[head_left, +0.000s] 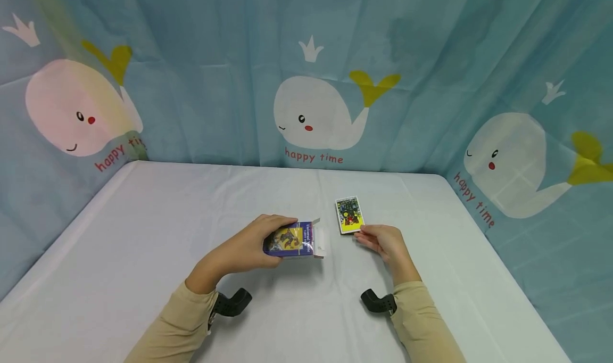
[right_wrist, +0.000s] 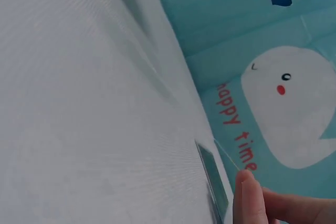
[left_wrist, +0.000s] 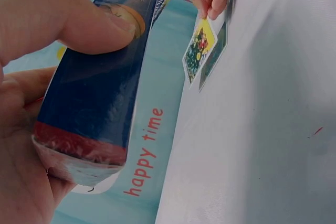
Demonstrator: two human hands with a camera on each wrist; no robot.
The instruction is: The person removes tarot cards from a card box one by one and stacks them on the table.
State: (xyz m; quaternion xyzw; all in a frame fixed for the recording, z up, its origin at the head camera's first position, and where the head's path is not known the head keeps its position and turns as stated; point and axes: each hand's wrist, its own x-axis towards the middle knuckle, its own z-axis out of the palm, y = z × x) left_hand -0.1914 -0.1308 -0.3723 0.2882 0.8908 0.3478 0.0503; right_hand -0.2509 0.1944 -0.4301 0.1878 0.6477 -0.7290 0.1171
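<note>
My left hand (head_left: 249, 247) grips a blue tarot card box (head_left: 289, 239) from its left end, thumb and fingers on opposite sides. The box's right end has its white flap (head_left: 319, 241) folded out. To the right, my right hand (head_left: 387, 244) pinches the near edge of a picture card (head_left: 349, 214) with a yellow lower band. In the left wrist view that card (left_wrist: 200, 48) is raised over a darker, greenish card (left_wrist: 213, 61) on the table. The right wrist view shows my thumb and fingers (right_wrist: 249, 198) on the card's thin edge, beside the darker card (right_wrist: 212, 174).
A white cloth covers the table (head_left: 158, 219). Around its back and sides hangs a blue-green curtain (head_left: 206, 86) printed with whales. A black strap device (head_left: 234, 303) sits on the left wrist and another black device (head_left: 378, 302) on the right.
</note>
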